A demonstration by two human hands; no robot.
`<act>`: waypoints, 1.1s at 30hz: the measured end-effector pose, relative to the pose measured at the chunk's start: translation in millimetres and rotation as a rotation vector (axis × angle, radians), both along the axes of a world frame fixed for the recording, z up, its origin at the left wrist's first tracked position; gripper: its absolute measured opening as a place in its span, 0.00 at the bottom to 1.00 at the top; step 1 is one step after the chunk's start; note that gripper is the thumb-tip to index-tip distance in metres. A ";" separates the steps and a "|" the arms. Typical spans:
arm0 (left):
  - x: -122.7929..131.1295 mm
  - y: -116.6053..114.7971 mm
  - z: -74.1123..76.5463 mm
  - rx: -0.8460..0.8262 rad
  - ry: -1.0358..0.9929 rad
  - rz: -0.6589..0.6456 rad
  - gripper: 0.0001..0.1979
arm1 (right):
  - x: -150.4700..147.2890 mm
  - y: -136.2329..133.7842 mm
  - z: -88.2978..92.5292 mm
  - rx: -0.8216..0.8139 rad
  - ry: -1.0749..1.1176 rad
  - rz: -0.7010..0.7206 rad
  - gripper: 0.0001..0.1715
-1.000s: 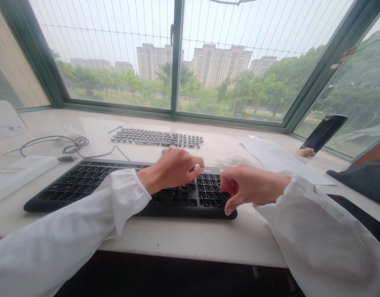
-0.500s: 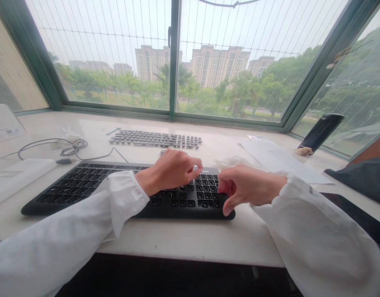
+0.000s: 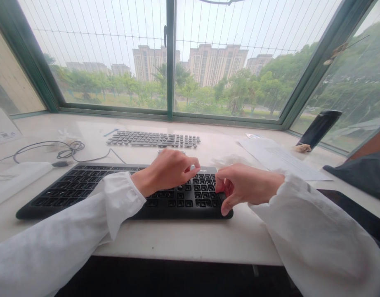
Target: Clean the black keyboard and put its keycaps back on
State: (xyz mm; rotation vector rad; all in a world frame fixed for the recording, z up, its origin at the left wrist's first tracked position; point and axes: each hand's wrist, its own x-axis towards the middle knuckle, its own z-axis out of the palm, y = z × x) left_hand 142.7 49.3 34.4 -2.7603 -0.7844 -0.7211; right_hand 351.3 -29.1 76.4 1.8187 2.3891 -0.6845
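A black keyboard (image 3: 69,192) with its keycaps off lies across the white ledge, showing rows of bare key sockets. My left hand (image 3: 168,169) is over its middle, back of the hand up, the fingers curled in near the upper edge. Whatever those fingers hold, if anything, is hidden. Round the keyboard's right end is my right hand (image 3: 248,183), thumb at the near corner and bent fingers by the number pad. Beyond the keyboard, the loose keycaps (image 3: 152,139) are laid out in keyboard order. Part of a small metallic-looking thing shows just behind my left hand.
A cable (image 3: 69,150) lies coiled at the left, near a white box (image 3: 19,177). On the right are printed paper sheets (image 3: 279,159), crumpled clear plastic (image 3: 230,160), a dark upright object (image 3: 319,130) and dark cloth (image 3: 359,179). A green-framed window (image 3: 170,62) closes the back.
The whole view has shifted slightly, so things sit a little farther left. Both hands keep nearly the same pose and place on the keyboard.
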 end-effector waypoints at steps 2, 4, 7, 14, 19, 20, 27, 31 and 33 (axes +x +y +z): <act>0.0 0.1 0.0 -0.007 -0.001 -0.002 0.10 | 1.5 0.2 0.5 -0.025 0.012 -0.013 0.26; -0.1 0.1 0.0 -0.009 0.001 -0.003 0.11 | 4.0 0.4 1.0 -0.071 0.041 -0.036 0.27; -0.1 0.5 -0.1 -0.001 0.001 -0.005 0.11 | 8.9 0.4 2.3 -0.133 0.103 -0.048 0.28; 0.4 -0.1 1.3 0.011 -0.001 -0.015 0.10 | 18.2 -2.3 7.1 -0.183 0.169 0.012 0.24; 0.6 -1.5 3.6 0.010 0.013 -0.016 0.10 | 16.1 -3.4 9.8 -0.131 0.092 0.027 0.24; 0.5 -1.4 3.6 0.014 0.012 -0.017 0.10 | 15.7 -3.4 10.0 -0.123 0.079 0.030 0.24; -0.5 1.0 1.6 0.032 0.013 -0.017 0.10 | 16.3 -3.5 10.4 -0.119 0.079 0.020 0.25; -0.4 1.2 1.6 0.032 0.015 -0.021 0.10 | 15.3 -3.6 11.6 -0.105 0.065 0.016 0.24; -0.4 1.1 1.6 0.036 0.014 -0.020 0.10 | 14.5 -3.6 11.8 -0.100 0.066 0.016 0.24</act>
